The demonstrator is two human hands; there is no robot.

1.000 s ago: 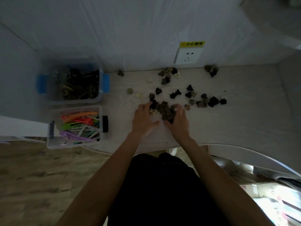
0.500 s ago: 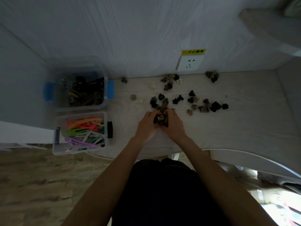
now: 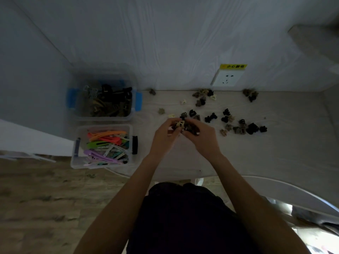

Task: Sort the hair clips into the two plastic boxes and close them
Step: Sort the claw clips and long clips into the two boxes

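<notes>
We cup a clutch of small claw clips (image 3: 185,126) between left hand (image 3: 166,135) and right hand (image 3: 202,136), fingers curled around them, seemingly bound for the blue-handled box (image 3: 135,99) at ten o'clock, both boxes lidless.

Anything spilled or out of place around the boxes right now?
Nothing spilled. Small claw clips lie scattered on the table, unsorted; both boxes are upright and uncovered. A few specks lie on the floor near the clear box.
</notes>
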